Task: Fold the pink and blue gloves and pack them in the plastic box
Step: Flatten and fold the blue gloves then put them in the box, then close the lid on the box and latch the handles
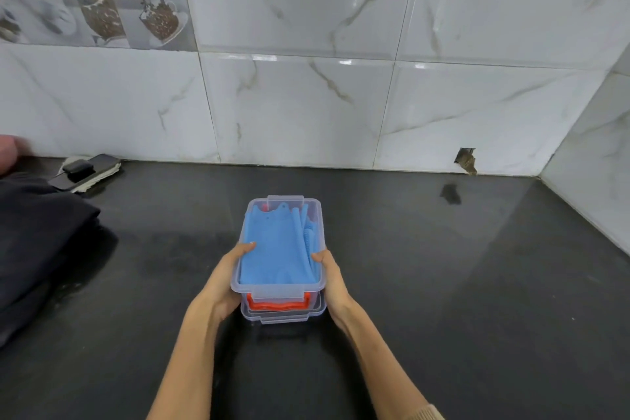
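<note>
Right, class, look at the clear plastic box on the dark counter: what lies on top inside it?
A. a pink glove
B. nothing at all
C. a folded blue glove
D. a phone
C: a folded blue glove fills the top of the plastic box, which the left hand and the right hand grip at its sides.

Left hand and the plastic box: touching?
Touching. The head view shows the left hand wrapped around the plastic box at its left wall, thumb hooked over the rim onto the blue gloves.
</note>
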A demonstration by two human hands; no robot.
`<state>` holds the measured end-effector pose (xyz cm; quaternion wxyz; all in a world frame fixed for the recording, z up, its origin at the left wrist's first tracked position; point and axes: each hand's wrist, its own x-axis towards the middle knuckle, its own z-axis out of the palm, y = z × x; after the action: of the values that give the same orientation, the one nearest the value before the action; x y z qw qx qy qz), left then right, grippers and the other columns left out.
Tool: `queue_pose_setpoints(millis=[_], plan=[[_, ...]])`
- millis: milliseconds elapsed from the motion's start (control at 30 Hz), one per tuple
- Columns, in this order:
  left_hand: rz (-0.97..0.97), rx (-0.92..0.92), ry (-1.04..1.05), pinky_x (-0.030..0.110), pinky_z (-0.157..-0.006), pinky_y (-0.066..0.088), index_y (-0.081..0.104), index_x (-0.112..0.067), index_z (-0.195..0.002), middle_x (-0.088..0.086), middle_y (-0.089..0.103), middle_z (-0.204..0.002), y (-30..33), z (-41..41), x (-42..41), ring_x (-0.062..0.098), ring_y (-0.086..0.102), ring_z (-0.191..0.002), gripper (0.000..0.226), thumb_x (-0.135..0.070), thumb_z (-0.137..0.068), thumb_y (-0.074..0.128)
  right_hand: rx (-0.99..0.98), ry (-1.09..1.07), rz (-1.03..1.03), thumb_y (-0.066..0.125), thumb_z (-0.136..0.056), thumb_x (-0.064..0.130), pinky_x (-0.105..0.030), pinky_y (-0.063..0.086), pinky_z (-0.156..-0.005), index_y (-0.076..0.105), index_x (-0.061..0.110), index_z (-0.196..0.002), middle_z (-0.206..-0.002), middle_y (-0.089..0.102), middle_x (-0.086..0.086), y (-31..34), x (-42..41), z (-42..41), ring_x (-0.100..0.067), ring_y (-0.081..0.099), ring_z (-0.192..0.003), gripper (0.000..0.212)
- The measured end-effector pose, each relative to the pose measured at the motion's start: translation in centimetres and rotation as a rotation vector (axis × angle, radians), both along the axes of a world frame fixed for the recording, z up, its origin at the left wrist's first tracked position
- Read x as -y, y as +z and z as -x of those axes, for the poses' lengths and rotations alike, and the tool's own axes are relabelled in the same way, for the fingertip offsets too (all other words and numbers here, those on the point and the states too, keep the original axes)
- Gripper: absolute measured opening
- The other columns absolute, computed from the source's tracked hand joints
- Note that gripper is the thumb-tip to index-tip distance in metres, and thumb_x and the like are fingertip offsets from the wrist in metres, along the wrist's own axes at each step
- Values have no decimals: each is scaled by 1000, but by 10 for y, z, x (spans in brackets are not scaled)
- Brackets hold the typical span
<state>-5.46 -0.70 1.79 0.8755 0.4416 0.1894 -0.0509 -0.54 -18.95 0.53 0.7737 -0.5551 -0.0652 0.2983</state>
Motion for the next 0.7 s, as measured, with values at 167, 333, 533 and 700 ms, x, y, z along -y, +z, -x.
queue_pose_setpoints(millis=[167,333,533,700], plan=[[3,-19,30,35,-56,59,59,-19,-108,9,77,-88,5,13,-22,25,76,-75,30,-28,-81,64,10,6,147,41,-93,45,-51,37,-109,31,28,-141,-149,37,-8,1,-27,14,-28,44,-133,52],[15,-6,19,35,-54,59,59,-19,-107,8,77,-84,14,13,-17,24,76,-72,23,-27,-86,60,72,-26,295,33,-72,60,-50,-5,-120,29,25,-144,-157,21,-10,15,-21,17,-29,5,-147,80],[-82,78,-41,35,-65,58,58,-18,-118,7,75,-103,51,-18,28,24,72,-91,31,-28,-89,59,29,-159,21,33,-94,36,-32,56,-83,55,9,-122,-101,75,-3,43,32,-9,-18,70,-95,46],[-80,94,-124,31,-60,59,51,-22,-127,5,72,-106,54,-40,99,19,73,-88,34,-30,-94,53,-117,-313,-219,42,-91,29,-35,60,-67,57,9,-117,-101,72,-13,51,94,-24,-26,70,-85,36]])
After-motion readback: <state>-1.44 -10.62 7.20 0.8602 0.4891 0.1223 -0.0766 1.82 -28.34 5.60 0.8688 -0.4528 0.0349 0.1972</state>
